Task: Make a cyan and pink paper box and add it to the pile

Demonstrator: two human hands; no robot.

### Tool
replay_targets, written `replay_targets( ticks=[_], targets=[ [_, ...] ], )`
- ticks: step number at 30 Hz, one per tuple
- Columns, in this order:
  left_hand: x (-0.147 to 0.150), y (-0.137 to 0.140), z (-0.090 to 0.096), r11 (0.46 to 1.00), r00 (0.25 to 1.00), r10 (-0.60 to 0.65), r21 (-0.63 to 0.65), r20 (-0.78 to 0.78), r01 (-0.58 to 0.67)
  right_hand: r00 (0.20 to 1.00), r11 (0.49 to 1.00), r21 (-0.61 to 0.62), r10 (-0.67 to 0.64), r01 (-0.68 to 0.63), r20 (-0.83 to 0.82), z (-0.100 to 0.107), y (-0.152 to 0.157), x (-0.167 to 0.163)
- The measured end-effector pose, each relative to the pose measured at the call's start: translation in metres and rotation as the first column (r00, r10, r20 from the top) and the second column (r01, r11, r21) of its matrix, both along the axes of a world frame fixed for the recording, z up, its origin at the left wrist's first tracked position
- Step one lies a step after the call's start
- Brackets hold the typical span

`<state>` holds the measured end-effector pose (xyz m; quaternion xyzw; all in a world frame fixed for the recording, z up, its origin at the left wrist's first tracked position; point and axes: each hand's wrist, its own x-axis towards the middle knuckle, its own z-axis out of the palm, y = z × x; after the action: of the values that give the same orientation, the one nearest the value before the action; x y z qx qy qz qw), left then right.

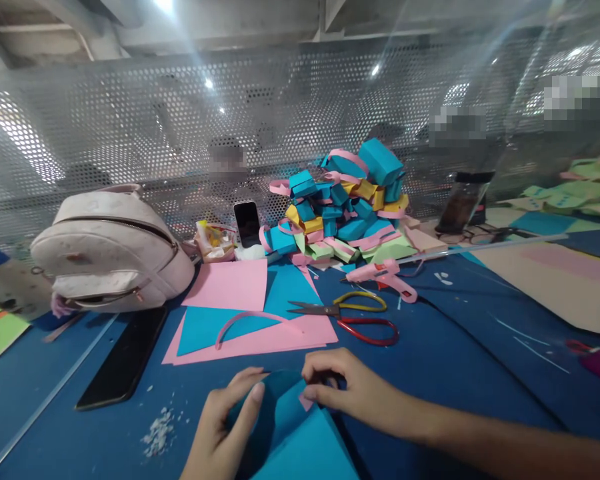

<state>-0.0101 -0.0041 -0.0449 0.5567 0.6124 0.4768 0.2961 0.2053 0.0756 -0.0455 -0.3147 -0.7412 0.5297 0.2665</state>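
Note:
A folded blue paper piece [300, 447] fills the bottom middle of the view, its lower part cut off by the frame. My left hand [230, 420] grips its left side, thumb on the front face. At its upper right edge, my right hand [330, 383] pinches the paper, where a small pink paper tab [305, 401] shows under the fingertips. Just beyond my hands lie pink and blue paper sheets [225, 287] with a curved pink paper strip [260, 317] on top. Scissors [350, 317] with one yellow and one red handle rest beside them.
A pink glue gun [385, 277] lies behind the scissors, its black cord running right. A pile of blue, yellow and pink paper boxes [340, 207] stands against a perforated metal screen [280, 100]. Left are a white backpack [115, 253], a black phone [123, 360] and white scraps [159, 432].

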Motion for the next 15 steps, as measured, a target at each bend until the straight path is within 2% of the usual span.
replay_targets(
  ticks=[3, 6, 10, 12, 15],
  targets=[
    [0.006, 0.001, 0.01, 0.999, 0.999, -0.032, -0.012, 0.039, 0.033, 0.998, 0.999, -0.026, -0.024, 0.022, -0.063, 0.0, 0.002, 0.0],
    [0.008, 0.006, 0.019, 0.996, 0.986, -0.084, 0.031, 0.146, 0.08, 0.976, 0.993, -0.079, -0.103, 0.089, -0.194, 0.001, 0.004, 0.001],
    [0.005, 0.014, 0.019, 0.993, 0.967, -0.04, 0.117, 0.251, 0.011, 0.943, 0.98, -0.11, -0.189, 0.165, -0.274, 0.004, 0.006, 0.002],
    [0.001, 0.017, 0.015, 0.991, 0.967, -0.023, 0.135, 0.254, -0.012, 0.935, 0.975, -0.103, -0.218, 0.197, -0.279, 0.003, 0.007, 0.002],
    [-0.006, 0.02, 0.009, 0.985, 0.987, -0.076, 0.165, 0.144, 0.052, 0.927, 0.974, -0.083, -0.226, 0.211, -0.298, -0.001, 0.008, 0.002]
  ],
)
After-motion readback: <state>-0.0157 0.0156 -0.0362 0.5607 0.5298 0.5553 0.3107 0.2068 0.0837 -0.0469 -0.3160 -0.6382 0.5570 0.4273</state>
